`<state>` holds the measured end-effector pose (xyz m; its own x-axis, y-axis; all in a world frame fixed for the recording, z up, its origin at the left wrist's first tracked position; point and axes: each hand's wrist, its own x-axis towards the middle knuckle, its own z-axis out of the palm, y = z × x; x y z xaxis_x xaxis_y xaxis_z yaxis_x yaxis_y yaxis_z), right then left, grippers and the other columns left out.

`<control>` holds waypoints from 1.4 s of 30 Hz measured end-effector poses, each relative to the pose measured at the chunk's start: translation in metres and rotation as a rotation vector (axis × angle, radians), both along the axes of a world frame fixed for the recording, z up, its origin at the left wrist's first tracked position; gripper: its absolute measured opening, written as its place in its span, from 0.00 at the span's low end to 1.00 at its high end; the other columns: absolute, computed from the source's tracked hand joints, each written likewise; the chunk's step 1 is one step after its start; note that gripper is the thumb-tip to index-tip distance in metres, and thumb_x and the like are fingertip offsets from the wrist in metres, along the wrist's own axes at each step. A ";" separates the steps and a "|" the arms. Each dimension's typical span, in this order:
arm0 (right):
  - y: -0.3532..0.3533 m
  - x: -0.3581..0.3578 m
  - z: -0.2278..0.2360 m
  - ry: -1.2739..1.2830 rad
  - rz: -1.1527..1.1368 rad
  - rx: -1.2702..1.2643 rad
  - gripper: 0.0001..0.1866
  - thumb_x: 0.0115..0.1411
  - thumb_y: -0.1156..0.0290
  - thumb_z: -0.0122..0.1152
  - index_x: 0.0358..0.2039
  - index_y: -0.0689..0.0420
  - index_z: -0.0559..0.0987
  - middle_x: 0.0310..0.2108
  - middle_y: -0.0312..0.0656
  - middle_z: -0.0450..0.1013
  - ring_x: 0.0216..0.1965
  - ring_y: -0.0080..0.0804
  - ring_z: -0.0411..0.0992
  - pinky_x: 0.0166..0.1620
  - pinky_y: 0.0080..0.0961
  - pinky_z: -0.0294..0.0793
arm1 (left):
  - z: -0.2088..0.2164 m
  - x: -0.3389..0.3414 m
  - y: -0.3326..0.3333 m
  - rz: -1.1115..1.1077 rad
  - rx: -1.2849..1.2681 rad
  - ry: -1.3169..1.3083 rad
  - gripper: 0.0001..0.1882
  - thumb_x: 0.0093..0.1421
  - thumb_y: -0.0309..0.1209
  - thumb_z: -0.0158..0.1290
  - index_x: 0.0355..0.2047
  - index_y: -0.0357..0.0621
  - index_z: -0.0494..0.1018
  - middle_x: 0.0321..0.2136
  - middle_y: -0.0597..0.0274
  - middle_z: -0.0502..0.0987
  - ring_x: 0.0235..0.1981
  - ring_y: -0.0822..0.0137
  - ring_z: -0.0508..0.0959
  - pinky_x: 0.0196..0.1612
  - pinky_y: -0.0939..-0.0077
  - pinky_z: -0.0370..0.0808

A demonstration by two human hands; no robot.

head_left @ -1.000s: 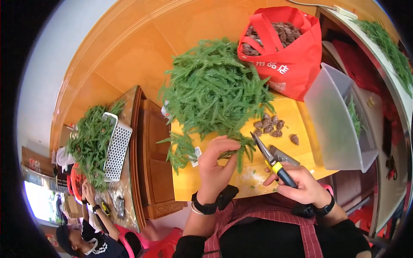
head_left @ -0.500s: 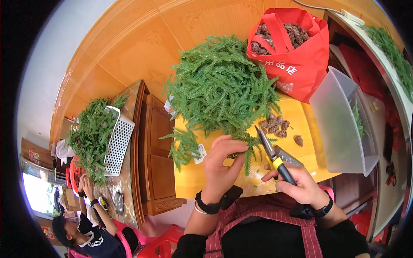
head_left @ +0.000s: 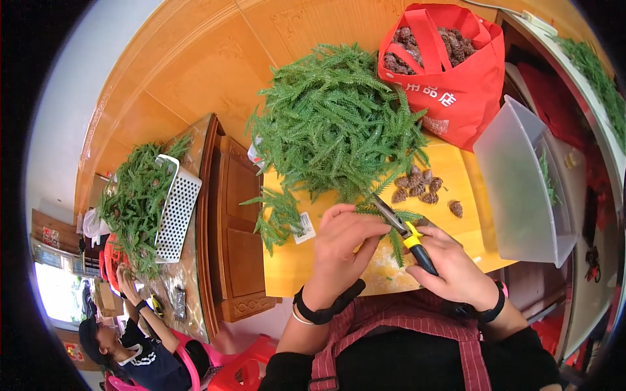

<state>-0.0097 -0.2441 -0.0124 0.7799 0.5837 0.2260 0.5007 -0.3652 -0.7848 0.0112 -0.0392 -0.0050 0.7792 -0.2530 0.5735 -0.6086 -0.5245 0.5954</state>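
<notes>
Close by me, a person in a red striped apron (head_left: 404, 329) works with both hands. Taking the pliers as the clock's centre, the left hand (head_left: 349, 244) is just off at 9 o'clock, thumb and forefinger pinched together on a green conifer sprig (head_left: 397, 251). The right hand (head_left: 447, 264), at 4 o'clock, has its fingers curled round the handles of the long-nose pliers (head_left: 413, 240), whose nose lies across the sprig; I can't tell whether the jaws bite it.

On the yellow table (head_left: 473, 238), a cluster of pinecones (head_left: 417, 186) sits towards 12, with a single cone (head_left: 456, 208) apart at 2. A white tag (head_left: 305, 229) and a small bunch of sprigs (head_left: 277, 212) lie at 9. Beyond, a big evergreen heap (head_left: 339, 124) rises at 11, a red tote bag (head_left: 460, 104) of cones stands at 1, and a translucent bin (head_left: 515, 189) at 2.

Farthest off, at 8, a co-worker (head_left: 147, 358) reaches towards more greenery (head_left: 137, 202) beside a white perforated basket (head_left: 178, 225).
</notes>
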 end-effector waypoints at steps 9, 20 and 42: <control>0.006 -0.003 -0.015 0.102 -0.103 -0.121 0.10 0.50 0.74 0.55 0.33 0.64 0.70 0.33 0.53 0.69 0.41 0.51 0.67 0.43 0.37 0.67 | -0.008 -0.004 0.009 -0.004 0.072 -0.052 0.08 0.44 0.18 0.55 0.24 0.43 0.71 0.24 0.64 0.76 0.26 0.65 0.75 0.40 0.67 0.69; 0.013 -0.004 -0.016 -0.028 -0.114 -0.159 0.10 0.51 0.73 0.54 0.33 0.65 0.70 0.32 0.55 0.69 0.39 0.52 0.67 0.41 0.38 0.68 | -0.007 -0.007 0.016 -0.022 0.111 -0.045 0.08 0.41 0.16 0.54 0.21 0.42 0.70 0.24 0.62 0.77 0.27 0.64 0.76 0.40 0.67 0.70; 0.018 -0.003 -0.014 0.460 -0.047 0.007 0.10 0.51 0.68 0.61 0.27 0.61 0.73 0.18 0.48 0.69 0.21 0.45 0.70 0.26 0.33 0.68 | -0.031 -0.015 0.032 0.066 -0.119 0.258 0.13 0.44 0.15 0.58 0.29 0.37 0.68 0.30 0.61 0.75 0.33 0.70 0.75 0.36 0.80 0.71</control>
